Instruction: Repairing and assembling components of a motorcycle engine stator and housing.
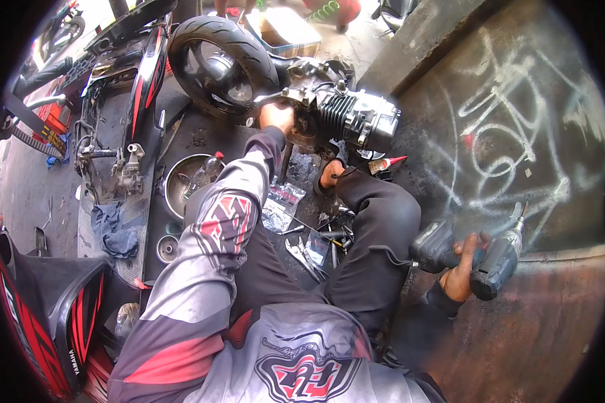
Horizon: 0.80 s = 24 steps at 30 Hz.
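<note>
Ahead, over dark, grimy concrete-like floor: silver-and-black finned metal engine, black rubber tyre alongside. My L hand: at engine's near side; grip partly hidden, can't tell if holding. My R hand: grip closed round dk-grey cordless driver, bit up. I'd brace engine w/ L, keep bit square. Surroundings: silver metal pliers; dk panel w/ white spray lines, R.

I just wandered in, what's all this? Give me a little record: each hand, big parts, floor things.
Left hand: at the engine; exact grip hidden
Right hand: holding a power tool
Beside the engine: wheel with black tyre
Between the legs: pliers
Farther left: blue rag
</note>
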{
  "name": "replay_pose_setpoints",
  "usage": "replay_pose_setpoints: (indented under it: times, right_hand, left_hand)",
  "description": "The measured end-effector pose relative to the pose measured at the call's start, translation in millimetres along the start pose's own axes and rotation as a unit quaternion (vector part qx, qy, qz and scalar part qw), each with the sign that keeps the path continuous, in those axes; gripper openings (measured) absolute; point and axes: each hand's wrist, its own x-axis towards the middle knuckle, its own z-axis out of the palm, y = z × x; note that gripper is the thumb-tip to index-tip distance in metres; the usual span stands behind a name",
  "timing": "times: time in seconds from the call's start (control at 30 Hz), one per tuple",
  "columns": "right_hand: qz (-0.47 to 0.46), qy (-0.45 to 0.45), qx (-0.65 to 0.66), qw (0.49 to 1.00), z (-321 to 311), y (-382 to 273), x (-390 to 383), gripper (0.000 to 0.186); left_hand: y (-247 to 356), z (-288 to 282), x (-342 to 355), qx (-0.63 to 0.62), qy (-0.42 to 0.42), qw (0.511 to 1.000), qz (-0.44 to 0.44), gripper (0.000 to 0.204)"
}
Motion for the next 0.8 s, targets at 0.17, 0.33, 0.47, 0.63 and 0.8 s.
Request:
replay_pose_setpoints:
  times: [0.17, 0.33, 0.47, 0.63, 0.8]
  right_hand:
    - [-0.019, 0.021, 0.005, 1.0, 9, -8, -3, 0.034]
    - [-0.001, 0.003, 0.016, 1.0, -1, 1, 2, 0.037]
    - [-0.003, 0.014, 0.026, 1.0, 2, -1, 1, 0.039]
    - [-0.007, 0.003, 0.008, 1.0, -3, 1, 4, 0.038]
    - [-0.017, 0.012, -0.001, 1.0, 7, -2, 3, 0.038]
  left_hand:
    - [-28, 4, 8, -0.181, -0.01, 0.982, -0.047, 0.022]
    - [-22, 1, 1, -0.125, 0.001, 0.992, -0.024, 0.024]
    - [-19, 5, 0, -0.139, 0.011, 0.99, 0.008, 0.028]
    - [-15, 9, 7, -0.122, -0.019, 0.992, 0.005, 0.028]
    - [-49, 18, 34, -0.204, 0.032, 0.978, -0.014, 0.034]
